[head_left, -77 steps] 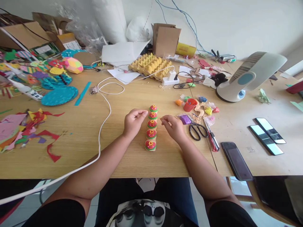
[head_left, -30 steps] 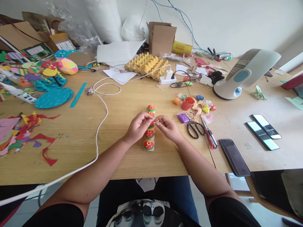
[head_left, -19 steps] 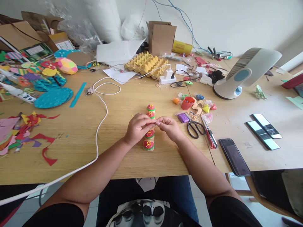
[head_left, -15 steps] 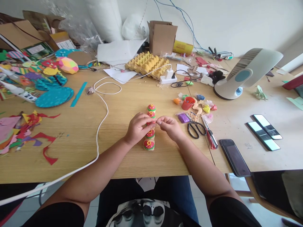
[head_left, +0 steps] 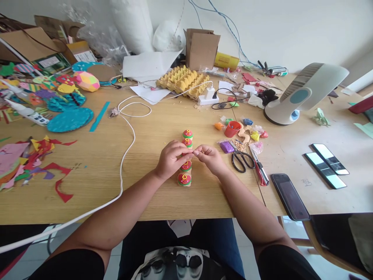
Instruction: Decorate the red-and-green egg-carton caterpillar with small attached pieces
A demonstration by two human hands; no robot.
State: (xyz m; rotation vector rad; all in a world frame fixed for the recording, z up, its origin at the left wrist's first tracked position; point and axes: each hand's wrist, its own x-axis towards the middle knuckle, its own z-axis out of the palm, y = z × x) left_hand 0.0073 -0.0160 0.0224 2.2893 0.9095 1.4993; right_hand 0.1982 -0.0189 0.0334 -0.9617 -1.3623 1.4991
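Note:
A row of small red and green domed ornaments with yellow loops on top (head_left: 184,179) stands on the table, on what looks like a strip of tan carton. Over the middle of this row, my left hand (head_left: 172,158) pinches with thumb and forefinger. Its fingers hide part of the row. My right hand (head_left: 210,158) pinches too, its fingertips meeting those of my left just right of the row. Whatever lies between the fingertips is too small to make out.
Right of my hands lie black-handled scissors (head_left: 243,160), a red utility knife (head_left: 261,171), a purple clay packet (head_left: 226,146), a red cup (head_left: 232,128) and a phone (head_left: 290,196). A white cable (head_left: 121,171) crosses the left side. Behind are yellow egg trays (head_left: 182,82) and a white fan (head_left: 300,97).
The view has shifted slightly. My two hands stay pinched together over the row, with only a slight movement of the fingers.

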